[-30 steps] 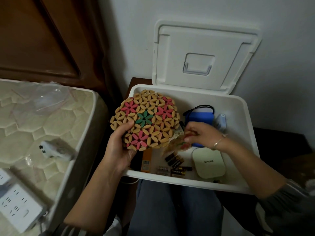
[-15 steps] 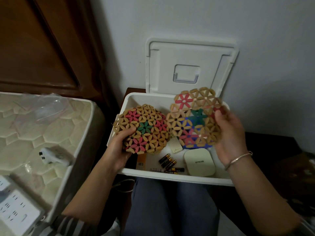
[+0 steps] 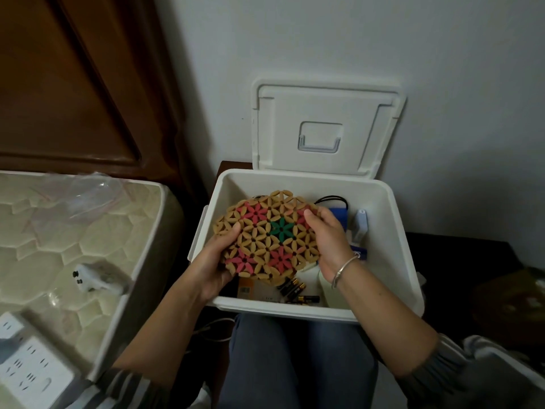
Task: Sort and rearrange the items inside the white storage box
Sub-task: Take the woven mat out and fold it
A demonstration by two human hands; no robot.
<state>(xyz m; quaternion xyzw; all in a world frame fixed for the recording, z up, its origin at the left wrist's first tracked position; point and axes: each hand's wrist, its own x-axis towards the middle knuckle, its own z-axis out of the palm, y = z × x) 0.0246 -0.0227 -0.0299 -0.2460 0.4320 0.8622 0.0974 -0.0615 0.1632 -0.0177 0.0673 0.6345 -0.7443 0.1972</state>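
Head view, left hand point(image 3: 211, 268), right hand point(image 3: 328, 242) gripping tan floral mat point(image 3: 269, 236), pink-green blooms

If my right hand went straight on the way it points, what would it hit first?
Probably the far wall of the white plastic storage box, passing above the black cord loop; depth unclear.

Box point(image 3: 392, 231) and lid point(image 3: 324, 113): smooth white plastic, matt. Mat point(image 3: 265, 237): small wooden petal-shaped pieces, matt, mostly bare tan, some painted pink or green. Batteries point(image 3: 292, 287): glossy dark casings with gold-coloured bands. Bracelet point(image 3: 345, 268): polished silver-coloured metal. Mattress point(image 3: 59, 231): quilted cream cloth with a slight sheen. Bag point(image 3: 85, 187): clear, crinkled plastic film. Power strip point(image 3: 32, 370): smooth white plastic. Door point(image 3: 73, 84): dark varnished wood.
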